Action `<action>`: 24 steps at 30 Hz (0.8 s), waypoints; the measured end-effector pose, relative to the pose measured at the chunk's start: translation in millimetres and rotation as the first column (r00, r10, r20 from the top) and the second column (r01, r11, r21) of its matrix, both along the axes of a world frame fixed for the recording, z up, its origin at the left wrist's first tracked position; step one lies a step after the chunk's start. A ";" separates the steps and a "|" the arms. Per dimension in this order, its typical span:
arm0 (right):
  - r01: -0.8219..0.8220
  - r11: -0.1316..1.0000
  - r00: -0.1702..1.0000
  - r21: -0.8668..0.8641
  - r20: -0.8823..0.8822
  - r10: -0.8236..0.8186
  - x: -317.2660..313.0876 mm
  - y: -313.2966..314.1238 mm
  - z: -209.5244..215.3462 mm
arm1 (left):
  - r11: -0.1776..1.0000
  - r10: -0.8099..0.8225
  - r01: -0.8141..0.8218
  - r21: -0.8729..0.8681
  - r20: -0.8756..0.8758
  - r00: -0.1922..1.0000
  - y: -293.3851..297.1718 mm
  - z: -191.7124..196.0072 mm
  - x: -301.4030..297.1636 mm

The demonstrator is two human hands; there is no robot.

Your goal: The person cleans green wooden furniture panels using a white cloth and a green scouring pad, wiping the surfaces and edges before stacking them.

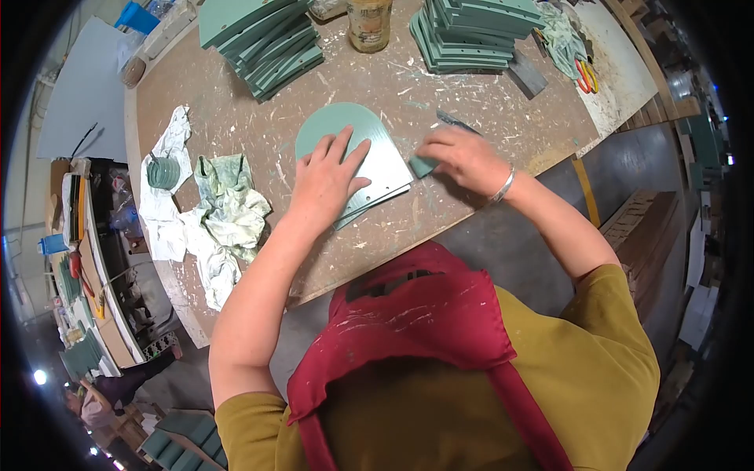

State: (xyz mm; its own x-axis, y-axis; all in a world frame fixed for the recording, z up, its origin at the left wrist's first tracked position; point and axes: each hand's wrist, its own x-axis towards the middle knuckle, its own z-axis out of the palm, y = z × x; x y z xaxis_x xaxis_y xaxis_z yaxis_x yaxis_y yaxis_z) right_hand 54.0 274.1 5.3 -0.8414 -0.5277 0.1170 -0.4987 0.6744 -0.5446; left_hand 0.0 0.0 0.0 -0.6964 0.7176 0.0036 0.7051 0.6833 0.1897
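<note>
On the bench [503,102], the left hand [330,177] presses flat on the green arched board [369,145] while the right hand [463,157] pinches a small green pad [424,165] at its edge, rubbing carefully.

Two stacks of green panels [263,39], one jar [369,23], one arched panel [369,149], two hands [326,177].

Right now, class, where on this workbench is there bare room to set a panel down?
Bare board lies between the jar and the arched green panel, and right of the right hand toward the table edge. Crowded: rags at left, panel stacks along the back.
</note>
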 end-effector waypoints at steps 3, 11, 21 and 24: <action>0.119 0.991 0.992 0.065 -0.043 -0.116 0.4 3.0 6.4 | 1.000 -0.007 0.007 0.001 -0.002 1.000 0.6 -1.4 0.6; 0.113 0.994 0.991 -0.001 -0.073 -0.112 -7.9 1.8 2.5 | 1.000 -0.010 0.009 -0.027 -0.042 0.999 0.3 -1.3 1.6; -0.010 0.997 0.995 -0.083 -0.096 0.002 -10.4 -7.7 -3.1 | 1.000 -0.015 0.014 -0.018 -0.030 0.999 0.6 3.4 2.5; 0.099 0.993 0.988 -0.065 -0.113 -0.106 -23.9 -3.8 -9.0 | 1.000 -0.012 0.012 -0.021 -0.010 1.000 -4.4 5.6 1.1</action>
State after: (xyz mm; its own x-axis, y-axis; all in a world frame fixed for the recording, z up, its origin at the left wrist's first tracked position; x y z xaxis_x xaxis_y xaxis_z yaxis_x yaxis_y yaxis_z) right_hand 30.1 270.3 -3.7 -0.8695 -0.4287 0.2454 -0.4907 0.6934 -0.5276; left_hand 1.1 -4.4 5.6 -0.6879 0.7258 -0.0046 0.7148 0.6786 0.1688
